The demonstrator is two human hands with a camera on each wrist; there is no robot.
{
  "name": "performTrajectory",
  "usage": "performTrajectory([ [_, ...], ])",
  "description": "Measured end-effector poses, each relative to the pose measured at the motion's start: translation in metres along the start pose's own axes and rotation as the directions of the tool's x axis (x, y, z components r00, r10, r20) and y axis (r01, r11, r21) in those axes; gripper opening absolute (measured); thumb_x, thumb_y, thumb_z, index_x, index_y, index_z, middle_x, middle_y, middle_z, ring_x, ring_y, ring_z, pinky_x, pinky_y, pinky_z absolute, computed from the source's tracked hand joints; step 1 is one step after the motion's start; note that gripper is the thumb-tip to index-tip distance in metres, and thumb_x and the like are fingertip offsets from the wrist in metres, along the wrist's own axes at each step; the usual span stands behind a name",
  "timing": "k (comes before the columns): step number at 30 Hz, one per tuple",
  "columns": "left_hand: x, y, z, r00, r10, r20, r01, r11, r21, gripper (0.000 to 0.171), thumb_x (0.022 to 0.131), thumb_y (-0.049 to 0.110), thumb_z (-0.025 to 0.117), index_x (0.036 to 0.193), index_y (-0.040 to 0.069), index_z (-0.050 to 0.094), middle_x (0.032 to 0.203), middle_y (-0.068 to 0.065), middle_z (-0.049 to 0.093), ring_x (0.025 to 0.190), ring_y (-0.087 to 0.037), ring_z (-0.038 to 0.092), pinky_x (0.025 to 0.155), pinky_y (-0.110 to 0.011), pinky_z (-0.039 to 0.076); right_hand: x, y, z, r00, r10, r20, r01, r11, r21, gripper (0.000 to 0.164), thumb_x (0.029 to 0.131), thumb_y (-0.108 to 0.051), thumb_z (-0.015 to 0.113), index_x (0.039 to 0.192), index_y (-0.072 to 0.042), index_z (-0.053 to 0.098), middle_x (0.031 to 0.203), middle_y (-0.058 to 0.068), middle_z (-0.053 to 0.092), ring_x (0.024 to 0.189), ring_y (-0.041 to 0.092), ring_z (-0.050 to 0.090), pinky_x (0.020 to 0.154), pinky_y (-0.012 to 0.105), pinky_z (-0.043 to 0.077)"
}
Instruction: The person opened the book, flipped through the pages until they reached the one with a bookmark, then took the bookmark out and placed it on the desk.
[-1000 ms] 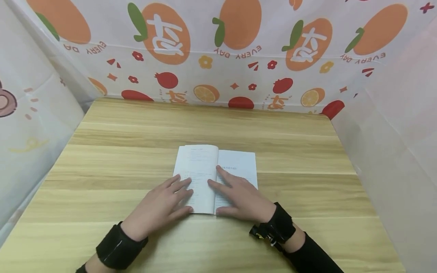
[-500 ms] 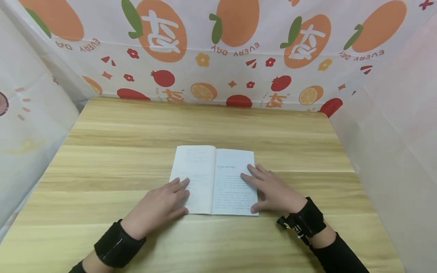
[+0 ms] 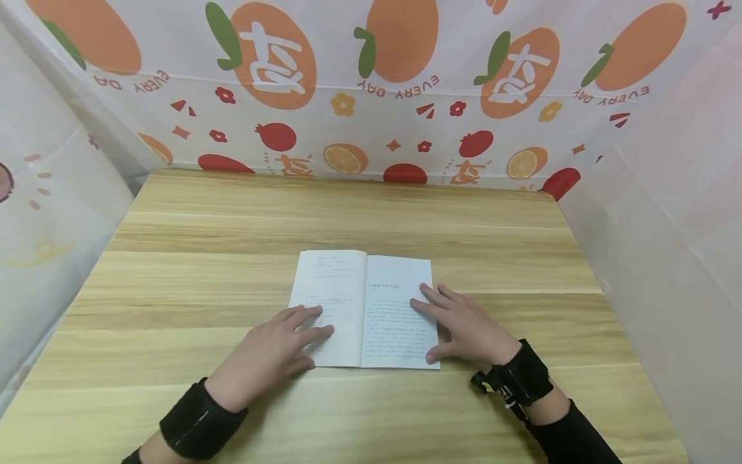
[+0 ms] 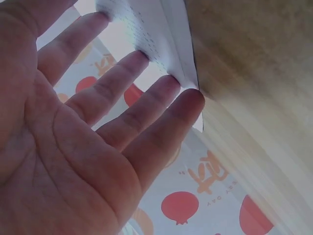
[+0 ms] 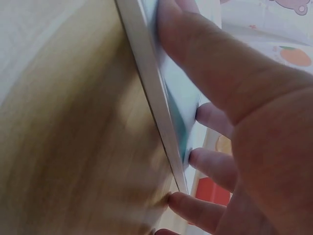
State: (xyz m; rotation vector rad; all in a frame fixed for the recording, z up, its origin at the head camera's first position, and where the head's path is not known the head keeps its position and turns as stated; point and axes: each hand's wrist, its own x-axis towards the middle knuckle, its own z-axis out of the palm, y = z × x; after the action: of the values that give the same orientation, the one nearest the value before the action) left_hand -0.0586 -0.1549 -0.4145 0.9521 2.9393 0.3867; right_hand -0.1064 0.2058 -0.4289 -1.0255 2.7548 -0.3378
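An open book lies flat on the wooden table, with printed text on both pages. My left hand rests on the left page's lower outer part, its fingers spread. In the left wrist view its fingertips touch the page near the edge. On the right page's outer edge lies my right hand, fingers apart, thumb near the lower corner. From the right wrist, the thumb and some fingertips are on the page, while others reach past the book's edge. Neither hand grips anything.
The wooden table reaches out around the book on all sides. A white curtain with fruit prints hangs behind its far edge, and pale sheets hang at both sides. Each wrist wears a black band.
My right hand has moved right, from the middle of the book to the right page's outer edge, uncovering its text. My left hand has stayed on the left page, fingers shifting slightly.
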Motion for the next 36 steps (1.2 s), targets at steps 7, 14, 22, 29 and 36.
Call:
performTrajectory([
  [7,-0.001,-0.002,-0.001,1.0,0.006,-0.015,-0.006,1.0,-0.023,0.053,0.069,0.032,0.078,0.119,0.023,0.063,0.133,-0.008,0.049,0.12,-0.029,0.045,0.088,-0.047,0.046,0.0,0.0,0.0,0.999,-0.032,-0.039,0.031,0.999,-0.011,0.089,0.069,-0.065,0.062,0.144,-0.027,0.032,0.151,0.003,0.023,0.137,0.03,0.021,0.105,0.051,0.026],
  [14,0.001,-0.002,-0.002,1.0,0.006,-0.018,-0.006,0.999,-0.046,0.052,0.069,0.031,0.078,0.118,0.022,0.064,0.133,-0.008,0.049,0.12,-0.029,0.045,0.091,-0.046,0.044,0.003,-0.002,-0.001,0.98,-0.084,-0.179,0.082,0.996,-0.023,0.078,0.074,-0.06,0.063,0.14,-0.025,0.04,0.15,0.008,0.024,0.133,0.023,0.03,0.101,0.045,0.036],
  [22,-0.001,-0.002,-0.005,1.0,-0.011,0.001,0.011,0.997,-0.072,0.052,0.07,0.035,0.077,0.119,0.023,0.063,0.132,-0.008,0.05,0.119,-0.029,0.046,0.091,-0.047,0.044,0.006,-0.02,-0.01,0.964,-0.007,-0.266,0.041,0.992,0.122,0.077,0.073,-0.059,0.065,0.14,-0.036,0.035,0.154,0.009,-0.001,0.127,0.026,0.041,0.087,0.039,0.048],
  [29,-0.003,-0.003,-0.01,1.0,-0.022,0.006,0.022,0.996,-0.091,0.053,0.071,0.036,0.077,0.12,0.023,0.061,0.132,-0.006,0.05,0.117,-0.026,0.049,0.089,-0.046,0.046,0.016,-0.041,-0.018,0.943,-0.04,-0.329,0.116,0.97,0.214,0.083,0.079,-0.052,0.064,0.146,-0.03,0.022,0.145,-0.013,0.031,0.127,0.006,0.037,0.1,0.033,0.039],
  [36,-0.005,-0.003,-0.011,1.0,-0.023,-0.014,0.022,0.997,-0.077,0.086,0.07,0.039,0.077,0.143,0.024,0.033,0.13,-0.004,0.052,0.114,-0.023,0.051,0.089,-0.042,0.046,0.03,-0.06,-0.013,0.946,-0.082,-0.312,0.165,0.954,0.25,0.088,0.08,-0.068,0.045,0.148,-0.025,0.011,0.147,-0.012,0.028,0.123,0.003,0.04,0.098,0.031,0.04],
])
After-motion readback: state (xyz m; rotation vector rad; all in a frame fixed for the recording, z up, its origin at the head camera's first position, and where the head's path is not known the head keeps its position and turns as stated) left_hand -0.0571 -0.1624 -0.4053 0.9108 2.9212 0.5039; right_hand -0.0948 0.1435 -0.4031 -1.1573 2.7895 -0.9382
